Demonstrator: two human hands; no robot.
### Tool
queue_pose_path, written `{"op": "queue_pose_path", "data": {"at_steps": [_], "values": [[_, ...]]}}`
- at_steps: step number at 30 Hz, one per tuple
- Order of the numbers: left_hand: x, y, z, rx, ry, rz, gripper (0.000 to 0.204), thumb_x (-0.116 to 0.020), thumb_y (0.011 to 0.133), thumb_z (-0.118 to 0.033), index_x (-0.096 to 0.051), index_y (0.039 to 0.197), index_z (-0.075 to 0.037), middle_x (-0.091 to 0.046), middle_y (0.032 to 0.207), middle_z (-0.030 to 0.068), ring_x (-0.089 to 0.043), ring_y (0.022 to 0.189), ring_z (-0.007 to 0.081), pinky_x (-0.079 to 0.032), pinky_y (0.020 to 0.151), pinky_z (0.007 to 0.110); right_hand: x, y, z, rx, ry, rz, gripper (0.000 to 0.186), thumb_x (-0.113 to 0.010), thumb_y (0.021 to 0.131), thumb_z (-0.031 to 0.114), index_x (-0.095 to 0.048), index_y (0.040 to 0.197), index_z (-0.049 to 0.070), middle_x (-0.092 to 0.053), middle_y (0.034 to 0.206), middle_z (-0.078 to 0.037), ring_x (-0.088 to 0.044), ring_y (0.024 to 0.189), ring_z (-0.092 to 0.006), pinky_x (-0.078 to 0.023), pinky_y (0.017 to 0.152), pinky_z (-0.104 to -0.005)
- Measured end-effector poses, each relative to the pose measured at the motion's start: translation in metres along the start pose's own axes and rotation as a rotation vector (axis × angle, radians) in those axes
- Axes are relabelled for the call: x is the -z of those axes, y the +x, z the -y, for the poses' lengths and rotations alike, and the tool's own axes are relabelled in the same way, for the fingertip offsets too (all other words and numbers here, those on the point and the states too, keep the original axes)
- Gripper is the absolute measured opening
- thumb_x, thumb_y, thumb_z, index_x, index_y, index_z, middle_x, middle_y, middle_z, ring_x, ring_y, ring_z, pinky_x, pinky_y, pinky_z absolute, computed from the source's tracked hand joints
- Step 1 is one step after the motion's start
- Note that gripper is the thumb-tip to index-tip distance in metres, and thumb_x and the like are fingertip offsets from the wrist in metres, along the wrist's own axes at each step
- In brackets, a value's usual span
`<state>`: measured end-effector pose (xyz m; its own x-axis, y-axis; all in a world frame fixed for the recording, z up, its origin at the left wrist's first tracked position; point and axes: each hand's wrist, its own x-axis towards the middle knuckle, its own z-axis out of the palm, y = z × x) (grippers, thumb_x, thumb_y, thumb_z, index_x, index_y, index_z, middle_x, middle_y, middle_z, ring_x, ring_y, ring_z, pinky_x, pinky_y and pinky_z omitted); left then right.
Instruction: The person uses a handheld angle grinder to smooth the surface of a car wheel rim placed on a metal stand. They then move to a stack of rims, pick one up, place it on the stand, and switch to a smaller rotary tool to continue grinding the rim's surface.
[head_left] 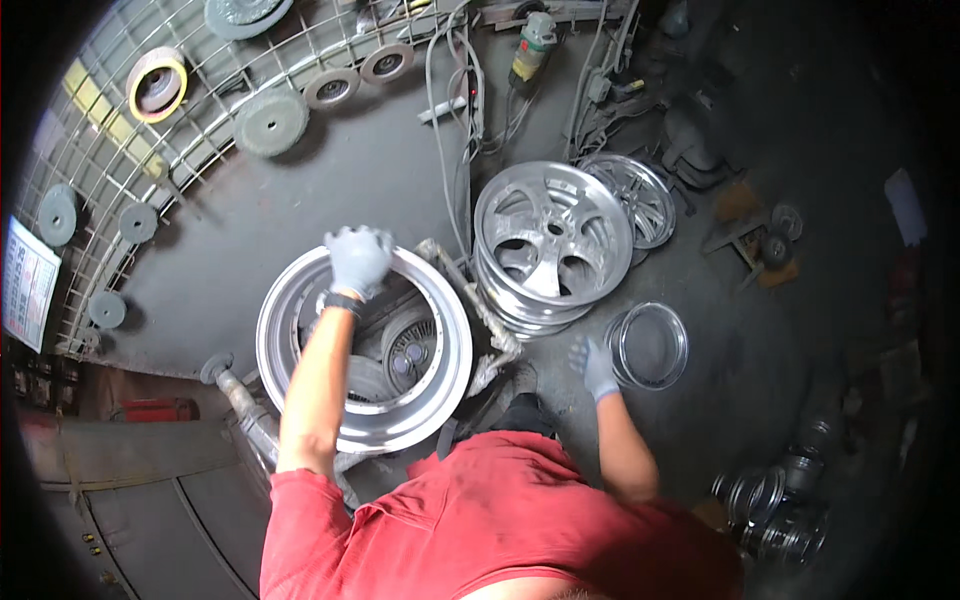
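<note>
Two gloved hands [360, 262] [594, 368], one wristband [345, 303]; one shirt [470, 515]

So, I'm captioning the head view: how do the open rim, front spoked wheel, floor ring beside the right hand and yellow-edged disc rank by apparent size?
1. Open rim
2. Front spoked wheel
3. Floor ring
4. Yellow-edged disc, only slightly smaller

Differing distances leave true sizes unsure.

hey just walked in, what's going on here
A person in a red shirt has their gloved left hand on the far edge of a large silver wheel ring. Their gloved right hand is open beside a smaller ring; contact there is unclear. A spoked wheel tops a stack nearby.
</note>
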<state>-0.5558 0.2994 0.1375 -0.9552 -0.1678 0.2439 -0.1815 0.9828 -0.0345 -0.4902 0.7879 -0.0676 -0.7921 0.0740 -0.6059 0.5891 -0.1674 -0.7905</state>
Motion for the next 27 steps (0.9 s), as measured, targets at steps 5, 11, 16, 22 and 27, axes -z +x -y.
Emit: {"op": "queue_pose_path", "data": {"at_steps": [5,11,16,22,27], "values": [[-0.016,-0.021,-0.090,-0.266,-0.056,0.021,0.031,-0.059,0.092,-0.035,-0.076,0.084,-0.010,-0.071,0.092,0.0117,-0.062,0.101,0.0315,-0.031,0.111,0.062,-0.119,0.111,0.164,0.383,-0.062,0.327,0.028,-0.056,0.105,0.025,-0.063,0.126,0.008,-0.072,0.094,-0.004,-0.069,0.073,-0.0160,-0.055,0.065,-0.0290],[-0.026,-0.034,-0.142,-0.137,-0.218,-0.078,0.027,-0.067,0.091,-0.030,-0.071,0.082,-0.005,-0.066,0.085,0.0155,-0.060,0.101,0.0364,-0.029,0.116,0.062,-0.239,0.234,0.348,0.814,-0.066,0.339,0.038,-0.074,0.097,0.019,-0.058,0.127,0.001,-0.068,0.109,-0.008,-0.067,0.090,-0.0149,-0.055,0.078,-0.0283],[-0.034,-0.027,-0.154,0.039,-0.207,-0.073,0.015,-0.074,0.082,-0.024,-0.069,0.080,-0.010,-0.065,0.087,0.0100,-0.062,0.099,0.0321,-0.033,0.113,0.061,-0.318,0.315,0.459,1.199,0.105,0.190,0.067,-0.087,0.085,0.015,-0.050,0.137,-0.004,-0.067,0.119,-0.011,-0.064,0.112,-0.0195,-0.050,0.102,-0.0343],[-0.038,-0.027,-0.157,0.098,-0.188,-0.060,0.017,-0.073,0.083,-0.024,-0.070,0.087,-0.008,-0.066,0.090,0.0093,-0.063,0.099,0.0306,-0.036,0.113,0.059,-0.334,0.355,0.493,1.224,-0.033,0.294,0.055,-0.087,0.083,0.011,-0.058,0.128,-0.001,-0.069,0.117,-0.009,-0.067,0.105,-0.0170,-0.054,0.094,-0.0333],[-0.037,-0.026,-0.157,0.103,-0.247,-0.082,0.015,-0.074,0.080,-0.020,-0.070,0.086,-0.007,-0.066,0.089,0.0105,-0.063,0.098,0.0319,-0.034,0.113,0.060,-0.337,0.356,0.495,1.138,0.040,0.280,0.048,-0.087,0.082,0.009,-0.063,0.123,-0.001,-0.072,0.107,-0.007,-0.070,0.093,-0.0142,-0.056,0.086,-0.0317]]}}
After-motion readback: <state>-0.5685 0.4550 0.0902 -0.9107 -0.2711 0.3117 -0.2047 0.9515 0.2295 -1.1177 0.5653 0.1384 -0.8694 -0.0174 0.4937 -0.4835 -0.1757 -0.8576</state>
